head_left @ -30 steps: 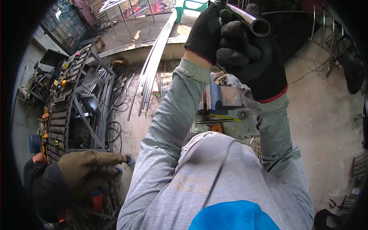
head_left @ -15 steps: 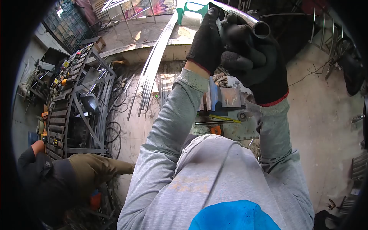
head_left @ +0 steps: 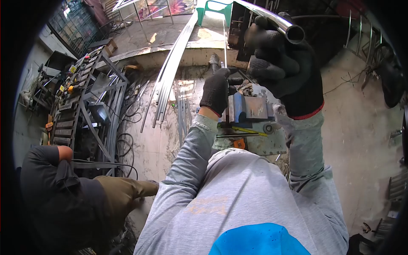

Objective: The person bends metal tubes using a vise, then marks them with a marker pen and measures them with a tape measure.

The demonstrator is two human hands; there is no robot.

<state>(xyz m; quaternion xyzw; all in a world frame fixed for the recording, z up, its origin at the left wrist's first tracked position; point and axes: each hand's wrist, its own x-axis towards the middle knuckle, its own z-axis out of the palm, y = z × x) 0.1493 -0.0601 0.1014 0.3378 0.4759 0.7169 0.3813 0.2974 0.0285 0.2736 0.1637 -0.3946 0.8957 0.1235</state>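
My right hand (head_left: 293, 74), in a black work glove with a red cuff edge, is closed around a shiny round metal tube (head_left: 270, 18). The tube's open end points toward me, and its far end runs out of the top of the view. Lower and to the left, my left hand (head_left: 216, 91), gloved too, is closed on a thin, bright metal rod (head_left: 225, 44) that rises from the fist. Just right of this hand sits a blue and grey metal block, which looks like a vise (head_left: 256, 107).
A yellow measuring strip (head_left: 250, 131) and an orange tape measure (head_left: 239, 143) lie below the vise. Long metal tubes (head_left: 170, 80) lean at the left of centre. A green plastic chair (head_left: 216, 12) stands behind. Another person (head_left: 76, 191) bends beside a metal rack (head_left: 63, 123) at left.
My left hand has come down and left, away from the tube, with the thin rod in it. My right hand has barely moved. The other person has shifted to the right.
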